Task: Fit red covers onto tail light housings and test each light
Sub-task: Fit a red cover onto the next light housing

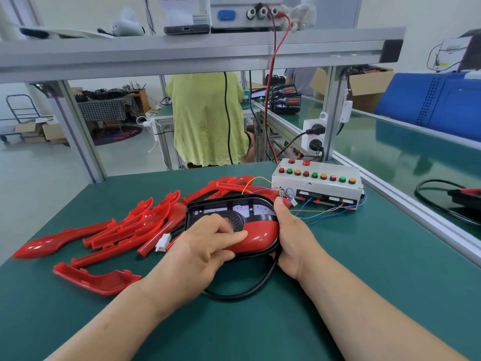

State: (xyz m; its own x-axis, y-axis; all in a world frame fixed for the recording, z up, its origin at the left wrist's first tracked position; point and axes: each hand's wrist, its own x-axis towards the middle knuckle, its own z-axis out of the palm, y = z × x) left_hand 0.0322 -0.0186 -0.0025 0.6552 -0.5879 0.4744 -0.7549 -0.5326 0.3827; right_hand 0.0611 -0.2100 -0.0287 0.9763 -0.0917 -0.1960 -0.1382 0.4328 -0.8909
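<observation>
The left hand (205,246) presses a cover (257,237) onto the housing (221,203) with flat fingers. The right hand (294,235) grips the housing. Spare covers (104,235) wait. Testing looks left.

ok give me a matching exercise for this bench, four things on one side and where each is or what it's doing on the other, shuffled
Things
1. left hand
2. right hand
3. loose red covers
4. button box

Places or states
a. far right of the mat, wires trailing from it
b. pressing on the fitted red cover
c. spread mostly left of the housing
d. gripping the housing's right end

Pairs: 1-b, 2-d, 3-c, 4-a
</observation>
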